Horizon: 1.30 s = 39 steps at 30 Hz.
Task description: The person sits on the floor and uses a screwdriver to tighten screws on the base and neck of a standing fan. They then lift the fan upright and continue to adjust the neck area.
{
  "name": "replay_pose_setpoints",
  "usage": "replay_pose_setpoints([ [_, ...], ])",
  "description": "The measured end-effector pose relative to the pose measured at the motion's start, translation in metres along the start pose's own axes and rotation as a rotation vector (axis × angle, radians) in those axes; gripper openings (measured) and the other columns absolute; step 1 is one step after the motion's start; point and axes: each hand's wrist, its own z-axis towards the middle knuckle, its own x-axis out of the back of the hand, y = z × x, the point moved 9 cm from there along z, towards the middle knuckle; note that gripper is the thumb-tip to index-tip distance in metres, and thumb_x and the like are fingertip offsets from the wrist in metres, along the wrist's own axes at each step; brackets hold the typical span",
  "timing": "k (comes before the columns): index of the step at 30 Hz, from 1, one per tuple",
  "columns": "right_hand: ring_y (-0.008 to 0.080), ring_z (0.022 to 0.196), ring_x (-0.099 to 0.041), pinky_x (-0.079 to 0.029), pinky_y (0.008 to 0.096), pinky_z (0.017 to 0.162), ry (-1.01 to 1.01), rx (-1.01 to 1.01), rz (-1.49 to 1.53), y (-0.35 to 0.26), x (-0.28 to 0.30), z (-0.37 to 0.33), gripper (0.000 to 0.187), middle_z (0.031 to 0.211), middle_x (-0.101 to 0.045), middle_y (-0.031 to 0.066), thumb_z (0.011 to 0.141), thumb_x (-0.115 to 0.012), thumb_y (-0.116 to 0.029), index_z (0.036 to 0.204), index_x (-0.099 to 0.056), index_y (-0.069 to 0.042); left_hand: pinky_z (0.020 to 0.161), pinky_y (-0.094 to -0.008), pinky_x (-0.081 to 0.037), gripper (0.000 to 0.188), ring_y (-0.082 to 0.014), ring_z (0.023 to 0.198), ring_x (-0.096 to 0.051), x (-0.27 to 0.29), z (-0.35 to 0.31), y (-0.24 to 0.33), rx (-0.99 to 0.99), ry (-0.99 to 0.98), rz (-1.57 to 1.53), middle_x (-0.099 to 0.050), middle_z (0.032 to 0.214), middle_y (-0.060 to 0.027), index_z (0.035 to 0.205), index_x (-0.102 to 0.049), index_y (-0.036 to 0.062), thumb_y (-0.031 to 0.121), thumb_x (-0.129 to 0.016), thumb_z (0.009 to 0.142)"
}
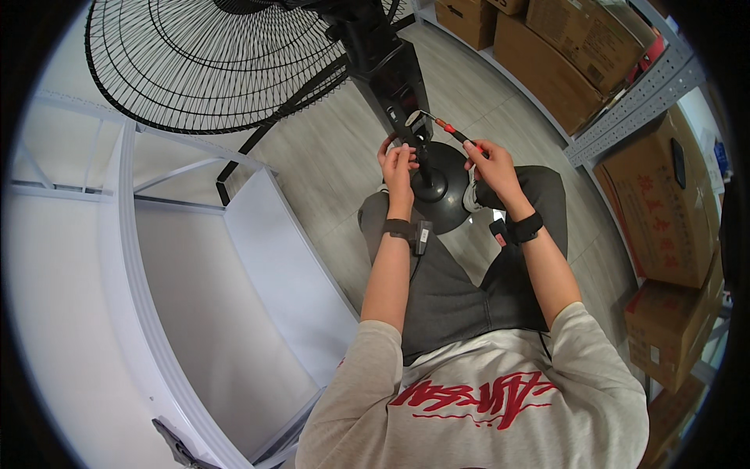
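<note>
In my right hand [492, 166] is an inspection mirror [448, 128] with a red and black handle, its fingers closed round the grip. The round mirror head is angled close to the front of the black fan's column [391, 86]. My left hand [398, 162] is curled at the column's lower end, where the narrow pole begins; its fingers seem to grip there, partly hidden. Below both hands the round black fan base [447, 205] stands on the floor between my feet. The wire fan guard [211, 70] spreads out at the upper left.
White metal shelving [266, 234] stands close on my left. On the right, a perforated rack [637, 105] and stacked cardboard boxes [656, 203] line the side; a dark phone-like object [678, 162] lies on one box. More boxes [547, 66] sit on the far shelf.
</note>
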Motion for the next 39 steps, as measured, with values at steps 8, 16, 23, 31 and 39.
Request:
replay_pose_setpoints([
  [8, 0.0061, 0.052, -0.051, -0.038, 0.0219, 0.048, -0.129, -0.149, 0.228, 0.005, -0.006, -0.001, 0.038, 0.068, -0.063, -0.0005, 0.101, -0.059, -0.038, 0.105, -0.067, 0.0, 0.073, -0.0243, -0.054, 0.022, -0.0089, 0.083, -0.061, 0.001, 0.0, -0.002, 0.011, -0.002, -0.015, -0.035, 0.144, -0.006, 0.091, -0.066, 0.0021, 0.021, -0.061, 0.1],
  [16, 0.0078, 0.052, -0.052, -0.04, 0.0243, 0.049, 0.047, -0.052, 0.163, 0.039, 0.017, -0.011, 0.035, 0.068, -0.063, 0.0009, 0.099, -0.061, -0.036, 0.107, -0.068, -0.002, 0.07, -0.0267, -0.054, 0.01, -0.0118, 0.082, -0.061, 0.006, 0.001, -0.009, 0.032, 0.022, -0.099, -0.04, 0.142, -0.0086, 0.1, -0.058, 0.0027, 0.012, -0.061, 0.096],
  [23, 0.0084, 0.053, -0.055, -0.043, 0.0253, 0.05, 0.08, -0.108, 0.032, 0.112, 0.024, 0.0, 0.037, 0.069, -0.065, 0.0031, 0.097, -0.064, -0.035, 0.108, -0.068, 0.0, 0.069, -0.0302, -0.055, 0.063, -0.019, 0.087, -0.063, 0.029, -0.002, -0.042, 0.233, 0.242, 0.088, -0.042, 0.14, -0.0174, 0.144, -0.031, 0.0024, 0.0, -0.058, 0.087],
  [31, 0.0092, 0.055, -0.058, -0.045, 0.0261, 0.052, 0.073, -0.091, 0.011, 0.113, 0.013, 0.006, 0.036, 0.068, -0.065, 0.0036, 0.097, -0.064, -0.035, 0.112, -0.068, -0.003, 0.072, -0.0285, -0.055, 0.079, -0.0176, 0.093, -0.061, 0.003, -0.001, -0.05, 0.239, 0.151, 0.094, -0.05, 0.132, -0.0124, 0.152, -0.024, 0.005, -0.003, -0.06, 0.082],
  [39, 0.0106, 0.055, -0.059, -0.046, 0.0272, 0.054, 0.101, -0.08, 0.013, 0.101, 0.01, 0.005, 0.036, 0.068, -0.066, 0.0045, 0.097, -0.064, -0.035, 0.112, -0.068, -0.002, 0.072, -0.0308, -0.057, 0.076, -0.0199, 0.089, -0.066, 0.002, -0.003, -0.053, 0.242, 0.129, 0.057, -0.048, 0.134, -0.0138, 0.153, -0.021, 0.0082, -0.001, -0.059, 0.087],
])
